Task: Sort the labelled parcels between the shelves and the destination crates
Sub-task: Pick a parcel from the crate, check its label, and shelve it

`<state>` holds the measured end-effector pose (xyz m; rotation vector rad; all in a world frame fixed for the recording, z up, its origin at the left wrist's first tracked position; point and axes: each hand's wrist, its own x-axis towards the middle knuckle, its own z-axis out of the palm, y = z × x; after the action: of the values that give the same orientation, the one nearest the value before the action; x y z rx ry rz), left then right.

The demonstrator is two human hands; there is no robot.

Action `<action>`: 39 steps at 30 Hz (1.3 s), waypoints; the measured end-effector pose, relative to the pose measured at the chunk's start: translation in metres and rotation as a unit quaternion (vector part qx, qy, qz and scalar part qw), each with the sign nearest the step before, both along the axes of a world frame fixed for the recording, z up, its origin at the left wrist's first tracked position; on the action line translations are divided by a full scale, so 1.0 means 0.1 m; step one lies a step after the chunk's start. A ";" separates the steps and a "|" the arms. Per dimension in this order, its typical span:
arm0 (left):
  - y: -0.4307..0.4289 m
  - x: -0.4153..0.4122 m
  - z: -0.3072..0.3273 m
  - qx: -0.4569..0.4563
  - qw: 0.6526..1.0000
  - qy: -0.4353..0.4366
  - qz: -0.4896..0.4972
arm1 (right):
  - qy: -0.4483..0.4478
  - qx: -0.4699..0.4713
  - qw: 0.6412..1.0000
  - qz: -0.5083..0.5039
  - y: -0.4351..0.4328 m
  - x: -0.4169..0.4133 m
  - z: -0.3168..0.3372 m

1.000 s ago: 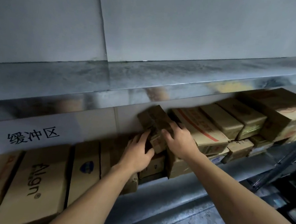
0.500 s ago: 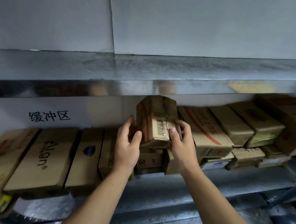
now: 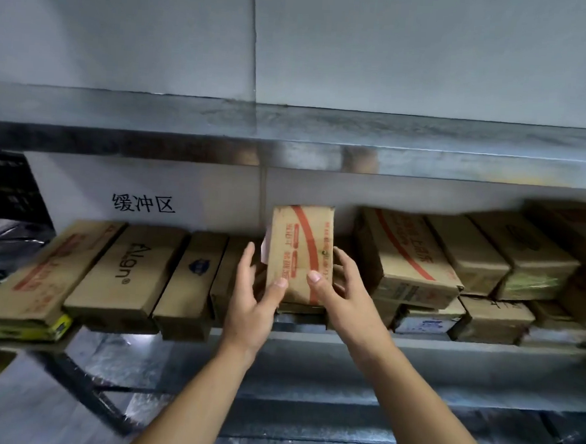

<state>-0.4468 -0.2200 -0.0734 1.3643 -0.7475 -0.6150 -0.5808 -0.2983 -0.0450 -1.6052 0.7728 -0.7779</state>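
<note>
While both hands gripped it, a brown cardboard parcel with a red stripe stood upright at the metal shelf. The left hand pinched its lower corner at seven o'clock, the right hand at five o'clock. An Align box lay at nine o'clock and a striped box at three.

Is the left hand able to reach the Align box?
Probably yes. The Align box lies at the front of the shelf, left of the left hand, nothing in front. But that hand holds the striped box, so must let go first.
</note>
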 end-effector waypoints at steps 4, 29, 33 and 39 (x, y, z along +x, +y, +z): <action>0.19 -0.10 0.08 -0.044 0.998 0.010 0.035 | -0.072 0.049 0.996 -0.031 0.03 -0.05 -0.14; 1.90 0.74 0.19 -0.019 0.959 -0.126 0.252 | -0.097 0.046 0.966 0.235 1.09 1.23 -0.12; 2.41 1.01 0.20 0.003 0.940 -0.173 0.293 | -0.104 0.035 0.948 0.298 1.52 1.63 -0.12; 3.17 1.42 0.28 0.033 0.910 -0.219 0.351 | -0.119 0.050 0.934 0.332 2.22 2.24 -0.11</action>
<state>-0.3050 0.0968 -0.0458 1.7274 -0.5238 0.2511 -0.3564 -0.0763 -0.0558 -1.5055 0.0652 -0.4135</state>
